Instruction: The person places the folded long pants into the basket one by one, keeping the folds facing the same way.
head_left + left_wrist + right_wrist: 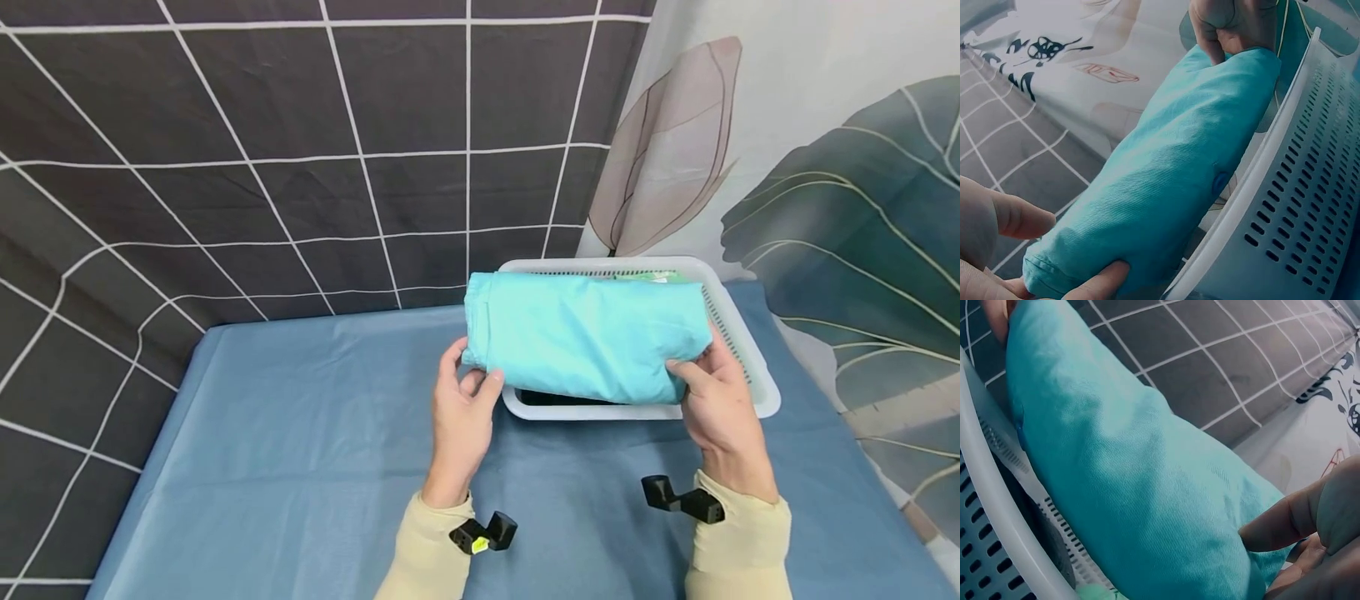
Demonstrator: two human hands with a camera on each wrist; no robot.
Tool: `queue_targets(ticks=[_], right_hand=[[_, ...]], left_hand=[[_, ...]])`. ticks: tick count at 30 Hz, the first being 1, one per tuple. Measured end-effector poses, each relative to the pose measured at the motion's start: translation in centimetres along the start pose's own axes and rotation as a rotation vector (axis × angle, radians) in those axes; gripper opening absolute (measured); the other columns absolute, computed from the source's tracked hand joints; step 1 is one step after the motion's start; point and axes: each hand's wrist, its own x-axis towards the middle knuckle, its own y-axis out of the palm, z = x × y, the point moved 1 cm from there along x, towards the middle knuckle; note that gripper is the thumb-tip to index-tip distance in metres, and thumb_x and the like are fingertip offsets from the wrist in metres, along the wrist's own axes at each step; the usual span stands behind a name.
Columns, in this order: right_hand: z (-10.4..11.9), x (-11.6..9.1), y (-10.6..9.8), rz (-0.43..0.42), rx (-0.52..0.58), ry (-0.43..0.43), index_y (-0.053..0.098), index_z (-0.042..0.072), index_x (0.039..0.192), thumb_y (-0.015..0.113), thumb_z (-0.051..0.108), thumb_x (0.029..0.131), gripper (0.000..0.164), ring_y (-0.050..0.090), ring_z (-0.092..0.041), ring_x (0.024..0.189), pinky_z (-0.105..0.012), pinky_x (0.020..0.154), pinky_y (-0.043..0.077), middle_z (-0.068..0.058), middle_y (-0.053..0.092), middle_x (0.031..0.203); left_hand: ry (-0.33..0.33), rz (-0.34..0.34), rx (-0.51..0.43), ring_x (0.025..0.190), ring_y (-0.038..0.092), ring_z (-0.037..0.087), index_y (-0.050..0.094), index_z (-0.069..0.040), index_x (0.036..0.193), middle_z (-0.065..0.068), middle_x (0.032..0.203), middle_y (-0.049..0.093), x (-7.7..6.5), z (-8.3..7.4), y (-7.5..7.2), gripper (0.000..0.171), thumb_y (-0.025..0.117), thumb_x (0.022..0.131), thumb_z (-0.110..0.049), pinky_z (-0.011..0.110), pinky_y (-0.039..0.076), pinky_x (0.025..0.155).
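Note:
A folded turquoise garment (585,333) lies stretched between both hands, close over a white basket (756,375). The left wrist view shows a small blue button (1220,182) along the side of the garment. My left hand (461,417) pinches the garment's left end, thumb in front and fingers behind. At the other end, my right hand (723,412) grips it with the thumb on the near face and the other fingers mostly hidden behind. Most of the basket's inside is hidden under the garment.
Inside the basket, a green item (648,276) peeks out behind the garment and something dark (558,399) shows below it. The basket stands on a blue-covered table (300,450). Behind are a dark grid-patterned cloth (412,108) and a leaf-print curtain (810,50).

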Motion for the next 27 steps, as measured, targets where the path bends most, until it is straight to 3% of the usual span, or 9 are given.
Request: queue_targets(ticks=[10,16,20,27], right_hand=[[0.1,0.0,-0.6,-0.074,-0.002,-0.051,0.027,0.002,0.156,0.028,-0.023,0.093,0.068,0.044,-0.014,0.127,-0.019,0.095,0.045,-0.007,0.044,0.140],[0.1,-0.1,-1.3,-0.124,0.016,-0.069,0.032,0.000,0.153,0.027,-0.023,0.093,0.064,0.050,-0.013,0.120,-0.018,0.091,0.047,-0.008,0.048,0.133],[0.2,-0.2,-1.6,-0.161,0.005,-0.071,0.024,0.001,0.158,0.027,-0.023,0.093,0.069,0.051,-0.011,0.120,-0.017,0.091,0.046,-0.005,0.049,0.137],[0.4,-0.2,-1.8,-0.243,-0.052,-0.021,0.032,0.002,0.156,0.030,-0.018,0.096,0.063,0.058,-0.012,0.111,-0.015,0.084,0.051,-0.007,0.055,0.127]], left_hand=[[-0.024,0.074,0.047,0.124,0.060,0.030,0.029,-0.009,0.156,0.022,0.143,0.052,-0.4,0.4,0.7,0.064,0.060,0.100,-0.007,0.042,0.047,0.104],[0.001,0.134,0.082,0.125,0.059,0.029,0.028,-0.010,0.157,0.018,0.148,0.047,-0.8,0.7,1.3,0.066,0.062,0.100,-0.012,0.040,0.049,0.103],[0.018,0.168,0.113,0.125,0.060,0.025,0.027,-0.012,0.158,0.011,0.152,0.041,-1.0,0.7,1.4,0.068,0.063,0.100,-0.013,0.033,0.051,0.099],[0.097,0.236,0.194,0.127,0.057,0.028,0.024,-0.007,0.159,0.012,0.153,0.036,-1.3,0.7,1.5,0.069,0.062,0.102,-0.017,0.034,0.051,0.099]])
